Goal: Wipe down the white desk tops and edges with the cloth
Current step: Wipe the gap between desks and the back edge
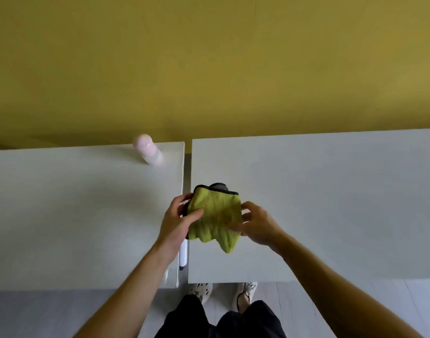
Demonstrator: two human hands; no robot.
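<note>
I can read no text or number: the cloth [215,215] bears none, and the pink bottle [148,150] at eleven o'clock is blurred.

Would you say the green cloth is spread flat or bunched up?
Bunched up: cloth sags in folds, gripped by left hand and right hand.

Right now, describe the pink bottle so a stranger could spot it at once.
Below the yellow wall, take the left desk of the white pair. Near its far right corner is the pink bottle. It is the only pink, rounded thing there; the marker nearer the person is slim and white.
</note>
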